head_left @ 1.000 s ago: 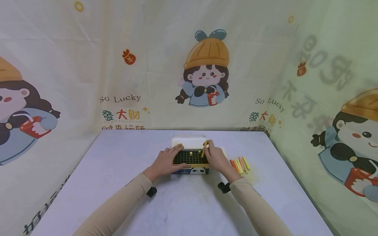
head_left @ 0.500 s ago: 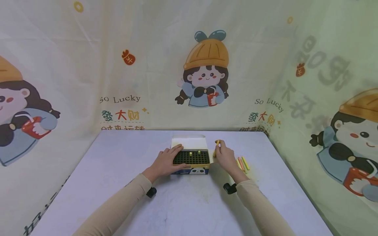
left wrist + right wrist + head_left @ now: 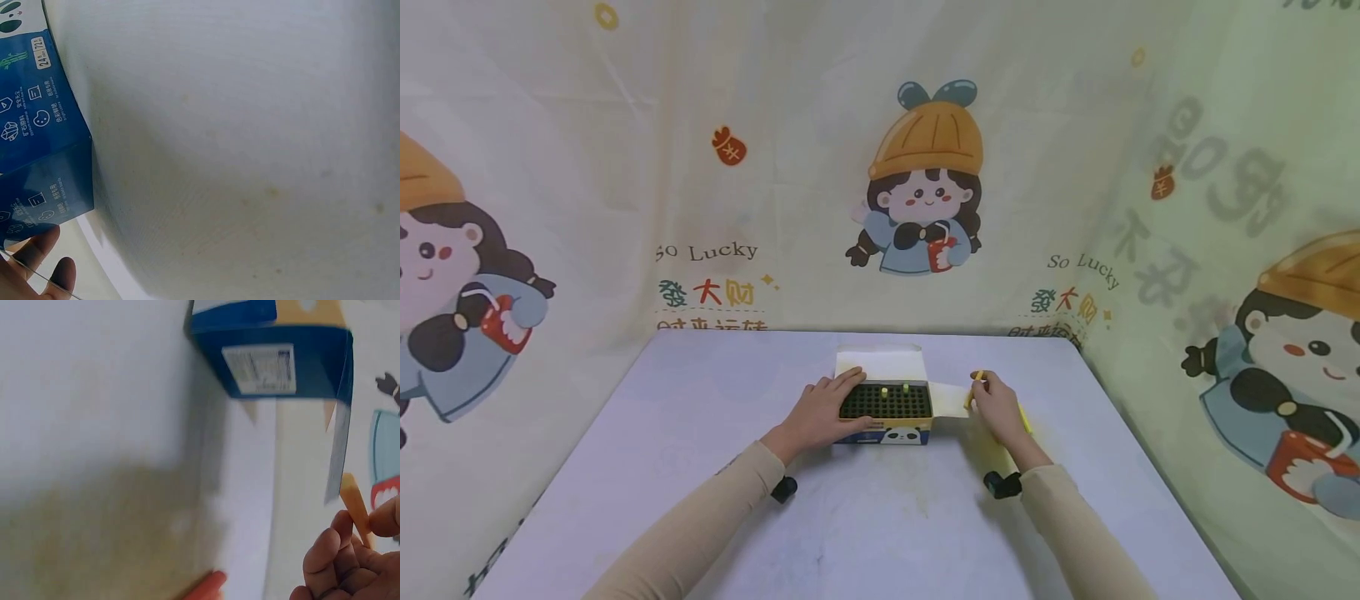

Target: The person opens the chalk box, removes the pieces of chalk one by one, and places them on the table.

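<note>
An open blue chalk box (image 3: 891, 434) with a panda on its front stands on the table, a black holed rack (image 3: 880, 405) inside. Two short light sticks, one yellowish (image 3: 884, 392) and one greenish (image 3: 906, 388), stick up from the rack. My left hand (image 3: 816, 410) holds the box's left end, thumb along the front edge and fingers toward the back corner. Right of the box, my right hand (image 3: 1000, 408) pinches an orange-yellow chalk stick (image 3: 356, 503) between thumb and fingers, near the side flap. Under that hand lie more chalk sticks, mostly hidden; a yellow one (image 3: 1025, 419) shows.
A red-orange chalk stick (image 3: 206, 587) lies at the bottom of the right wrist view. The box's white lid flap (image 3: 882, 362) is folded back, and a side flap (image 3: 949, 400) spreads right. A printed curtain (image 3: 805, 208) hangs behind the table.
My right hand has moved right, from over the rack to above the loose chalk, still holding the orange-yellow stick. The left hand and the box have stayed put.
</note>
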Demonstrator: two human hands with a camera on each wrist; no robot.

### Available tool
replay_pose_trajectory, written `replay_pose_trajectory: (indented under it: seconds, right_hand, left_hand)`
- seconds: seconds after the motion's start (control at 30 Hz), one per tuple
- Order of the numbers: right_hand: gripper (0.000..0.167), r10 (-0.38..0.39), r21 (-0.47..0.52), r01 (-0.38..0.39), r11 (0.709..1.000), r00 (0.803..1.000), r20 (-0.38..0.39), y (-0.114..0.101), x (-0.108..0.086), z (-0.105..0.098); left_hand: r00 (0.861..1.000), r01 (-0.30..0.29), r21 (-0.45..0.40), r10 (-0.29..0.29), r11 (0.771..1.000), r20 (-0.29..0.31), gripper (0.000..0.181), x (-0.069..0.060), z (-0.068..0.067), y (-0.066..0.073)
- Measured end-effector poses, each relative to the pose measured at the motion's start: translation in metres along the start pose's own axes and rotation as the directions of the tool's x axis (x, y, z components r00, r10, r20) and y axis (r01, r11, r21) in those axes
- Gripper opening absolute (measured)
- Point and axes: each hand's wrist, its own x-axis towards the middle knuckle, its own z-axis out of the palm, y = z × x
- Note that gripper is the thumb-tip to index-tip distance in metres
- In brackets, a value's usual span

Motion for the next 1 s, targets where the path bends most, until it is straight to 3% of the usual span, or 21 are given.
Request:
replay_pose_trajectory:
  seconds: [0.07, 0.17, 0.3, 0.5, 0.73, 1.0]
  right_hand:
    - [0.046, 0.033, 0.045, -0.034, 0.998, 0.999, 0.012, 0.006, 0.001, -0.003]
    - [0.047, 0.058, 0.028, -0.058, 0.998, 0.998, 0.017, 0.016, 0.003, -0.005]
    - [0.043, 0.065, -0.091, -0.061, 0.994, 0.997, 0.044, 0.03, 0.006, -0.005]
    - [0.043, 0.072, -0.271, -0.044, 0.961, 0.993, 0.093, 0.044, 0.006, 0.002]
    - [0.036, 0.076, -0.313, -0.049, 0.949, 0.994, 0.075, 0.048, 0.007, 0.003]
    - [0.036, 0.065, -0.287, -0.032, 0.957, 0.992, 0.105, 0.047, 0.009, 0.003]
  left_hand:
    - [1.0, 0.001, 0.003, -0.001, 1.0, 0.002, 0.091, 0.0, 0.0, 0.0]
    - [1.0, -0.002, -0.001, 0.002, 1.0, -0.001, 0.091, -0.001, -0.001, 0.0]
    - [1.0, -0.003, -0.007, 0.003, 1.0, 0.0, 0.091, -0.002, -0.004, 0.002]
    - [1.0, 0.004, 0.0, -0.004, 1.0, 0.013, 0.092, -0.001, -0.003, 0.003]
    - [1.0, -0.001, -0.001, 0.002, 1.0, 0.015, 0.092, 0.0, -0.002, 0.003]
    - [1.0, 0.001, 0.003, -0.001, 1.0, 0.018, 0.091, -0.001, -0.002, 0.002]
